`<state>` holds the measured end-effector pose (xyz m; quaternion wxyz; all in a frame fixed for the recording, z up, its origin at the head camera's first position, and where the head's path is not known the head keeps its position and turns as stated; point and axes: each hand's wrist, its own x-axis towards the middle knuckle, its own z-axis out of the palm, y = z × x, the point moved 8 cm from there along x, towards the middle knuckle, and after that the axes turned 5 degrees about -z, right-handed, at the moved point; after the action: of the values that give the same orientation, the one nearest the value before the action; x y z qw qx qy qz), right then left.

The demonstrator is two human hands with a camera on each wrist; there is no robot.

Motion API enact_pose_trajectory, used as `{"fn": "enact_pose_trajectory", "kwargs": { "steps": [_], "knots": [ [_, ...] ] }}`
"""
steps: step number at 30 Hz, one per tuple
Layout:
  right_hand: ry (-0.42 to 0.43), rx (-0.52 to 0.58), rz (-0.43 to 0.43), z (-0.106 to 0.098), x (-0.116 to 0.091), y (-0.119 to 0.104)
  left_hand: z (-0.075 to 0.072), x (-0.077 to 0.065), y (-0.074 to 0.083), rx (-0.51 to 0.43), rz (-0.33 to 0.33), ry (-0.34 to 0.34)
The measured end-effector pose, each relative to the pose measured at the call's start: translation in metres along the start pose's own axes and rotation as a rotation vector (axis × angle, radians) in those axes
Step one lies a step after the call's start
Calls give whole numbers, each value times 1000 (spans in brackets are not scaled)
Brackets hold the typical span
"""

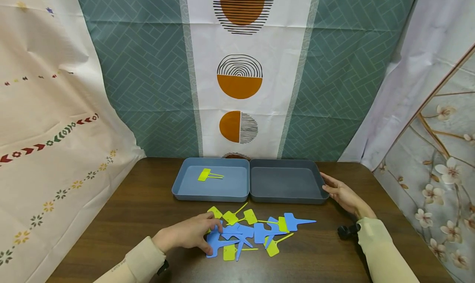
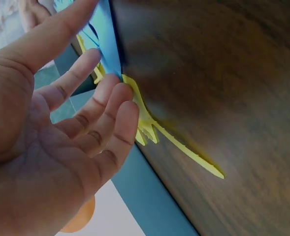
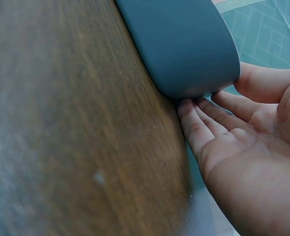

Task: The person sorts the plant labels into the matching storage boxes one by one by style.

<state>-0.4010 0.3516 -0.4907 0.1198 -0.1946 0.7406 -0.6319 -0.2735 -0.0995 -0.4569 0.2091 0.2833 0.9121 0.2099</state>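
Note:
A loose pile of T-shaped plant labels lies on the table, with blue labels (image 1: pixel 241 231) among yellow labels (image 1: pixel 272 248). My left hand (image 1: pixel 191 232) is at the pile's left end, thumb and fingers apart above a blue label (image 1: pixel 214 241). In the left wrist view, its fingers (image 2: pixel 125 118) curve loosely beside a yellow label (image 2: pixel 145 110); nothing is visibly gripped. My right hand (image 1: pixel 345 195) touches the right end of the dark grey tray (image 1: pixel 289 201). Seen from the right wrist, the fairly straight fingers (image 3: pixel 196 128) meet the tray's outer wall (image 3: pixel 199 64) low down, thumb higher up.
Left of the dark tray, a blue-grey tray (image 1: pixel 211 198) stands against it, holding yellow labels (image 1: pixel 205 175). Behind the brown wooden table (image 1: pixel 122 217) hangs a green and white patterned cloth (image 1: pixel 148 68). Other patterned cloths hang at both sides.

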Motion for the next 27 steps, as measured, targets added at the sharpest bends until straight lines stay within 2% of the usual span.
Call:
{"fn": "enact_pose_trajectory", "kwargs": {
  "steps": [7, 15, 22, 27],
  "knots": [
    [0, 23, 5, 0, -1, -1, 0, 0, 3, 43, 41, 23],
    [-4, 22, 9, 0, -1, -1, 1, 0, 3, 41, 39, 37],
    [-12, 27, 1, 1, 0, -1, -2, 0, 1, -68, 42, 47],
    [-13, 20, -6, 1, 0, -1, -10, 0, 2, -124, 86, 86]
  ]
}}
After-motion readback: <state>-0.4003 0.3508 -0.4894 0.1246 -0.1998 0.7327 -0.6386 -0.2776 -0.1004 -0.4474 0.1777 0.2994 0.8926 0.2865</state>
